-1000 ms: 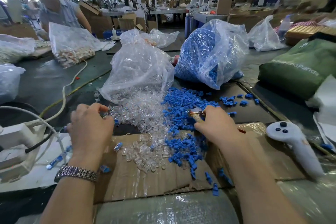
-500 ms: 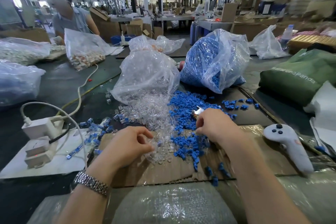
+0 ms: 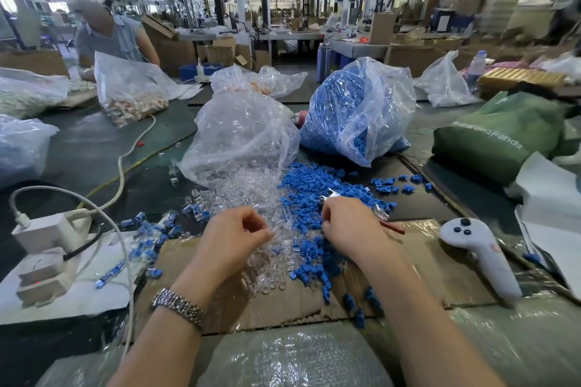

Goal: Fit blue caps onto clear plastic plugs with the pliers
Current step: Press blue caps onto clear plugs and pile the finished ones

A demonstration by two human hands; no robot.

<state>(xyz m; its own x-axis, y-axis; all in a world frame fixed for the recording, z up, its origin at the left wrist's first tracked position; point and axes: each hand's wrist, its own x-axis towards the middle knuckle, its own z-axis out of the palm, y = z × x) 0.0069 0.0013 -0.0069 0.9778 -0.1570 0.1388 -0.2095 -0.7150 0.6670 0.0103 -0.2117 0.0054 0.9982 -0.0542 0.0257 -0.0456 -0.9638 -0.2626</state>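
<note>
Cardboard (image 3: 440, 267) w/ clear plugs (image 3: 251, 195) & blue caps (image 3: 311, 179); right hand (image 3: 349, 226) grips pliers (image 3: 330, 196), left hand (image 3: 232, 239) curled, contents unclear

Two hands (image 3: 239, 236), one pliers (image 3: 333, 196), one white controller (image 3: 481, 258), one wristwatch (image 3: 177, 308), and six plastic bags (image 3: 242, 135) (loose caps (image 3: 314, 185) and plugs (image 3: 248, 188) uncountable).

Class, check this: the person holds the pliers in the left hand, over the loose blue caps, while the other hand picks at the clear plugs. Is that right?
Not quite. The head view shows the pliers in the right hand, over the blue caps. The left hand, the one with the wristwatch, picks at the clear plugs.
</note>
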